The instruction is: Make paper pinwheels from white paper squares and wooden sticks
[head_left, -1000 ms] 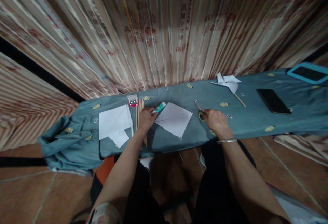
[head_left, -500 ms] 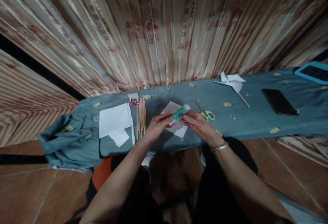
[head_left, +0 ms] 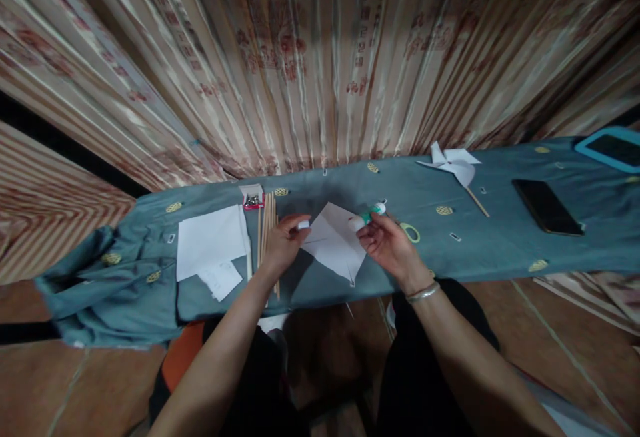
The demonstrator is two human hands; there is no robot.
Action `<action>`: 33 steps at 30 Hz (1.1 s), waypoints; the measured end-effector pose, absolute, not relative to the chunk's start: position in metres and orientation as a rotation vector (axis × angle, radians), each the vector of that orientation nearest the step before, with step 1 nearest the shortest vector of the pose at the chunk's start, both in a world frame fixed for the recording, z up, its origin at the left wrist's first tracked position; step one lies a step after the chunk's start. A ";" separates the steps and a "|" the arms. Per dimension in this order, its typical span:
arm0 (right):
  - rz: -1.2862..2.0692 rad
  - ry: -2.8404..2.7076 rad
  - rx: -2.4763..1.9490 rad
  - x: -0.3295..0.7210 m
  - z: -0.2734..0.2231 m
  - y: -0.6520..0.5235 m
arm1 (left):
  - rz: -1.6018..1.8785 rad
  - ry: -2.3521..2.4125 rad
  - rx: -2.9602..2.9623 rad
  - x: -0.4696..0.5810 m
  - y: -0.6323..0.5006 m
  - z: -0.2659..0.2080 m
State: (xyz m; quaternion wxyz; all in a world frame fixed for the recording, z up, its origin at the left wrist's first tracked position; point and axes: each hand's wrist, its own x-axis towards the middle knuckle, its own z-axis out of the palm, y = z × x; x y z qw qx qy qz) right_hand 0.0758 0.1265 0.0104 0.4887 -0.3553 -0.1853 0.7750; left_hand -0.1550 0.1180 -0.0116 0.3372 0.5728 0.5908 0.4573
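My right hand (head_left: 393,248) holds a green and white glue stick (head_left: 369,216), tilted with its uncapped end toward the left. A small white cap (head_left: 303,224) is pinched in the fingers of my left hand (head_left: 285,245). Between and below the hands lies a white square sheet of paper (head_left: 333,240), with lines on it and one corner toward me. Just beyond my right hand, the yellow-green handle of a pair of scissors (head_left: 411,232) shows; the rest is mostly hidden. Close by my left hand is a row of several wooden sticks (head_left: 269,214).
Left of the sticks are a pen (head_left: 249,257), white sheets (head_left: 213,240), a small folded paper (head_left: 221,280) and a red box of metal pins (head_left: 253,200). A paper pinwheel (head_left: 453,164), a black phone (head_left: 545,205) and a blue-framed tablet (head_left: 613,148) lie to the right on the cloth-covered table (head_left: 480,250).
My hands have moved apart. The cap has come off the glue stick: it is now in my left hand, while the stick stays in my right. More of the square paper shows.
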 end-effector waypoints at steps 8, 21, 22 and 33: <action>1.882 -0.602 -0.917 0.073 0.000 0.132 | 0.915 1.754 2.023 -0.168 0.147 -0.039; 1.654 -0.667 -1.093 0.075 -0.003 0.133 | 0.849 1.768 2.120 -0.175 0.134 -0.037; 1.651 -0.671 -1.101 0.074 -0.002 0.133 | 0.824 1.786 2.136 -0.174 0.132 -0.037; 1.323 -1.029 -1.229 0.069 -0.008 0.135 | 0.736 1.413 2.491 -0.132 0.091 -0.022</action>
